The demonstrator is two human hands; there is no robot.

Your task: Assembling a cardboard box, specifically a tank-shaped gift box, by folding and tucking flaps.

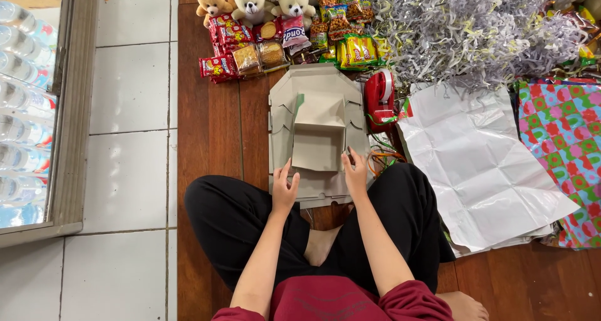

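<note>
A flat grey cardboard box blank (316, 102) lies on the wooden floor in front of my crossed legs, with its middle panels partly folded up into a small open tray shape. My left hand (283, 188) rests on the blank's near left flap, fingers spread. On the near right part of the blank my right hand (355, 174) presses next to the folded-up section. Neither hand grips anything.
Small teddy bears (263, 0) and snack packets (250, 52) line the far edge. A red tape dispenser (379, 99) sits right of the box. Shredded paper (469, 27), a creased white sheet (482, 158) and patterned wrapping paper (566, 139) lie to the right. White tiles and a bottle-filled cabinet are left.
</note>
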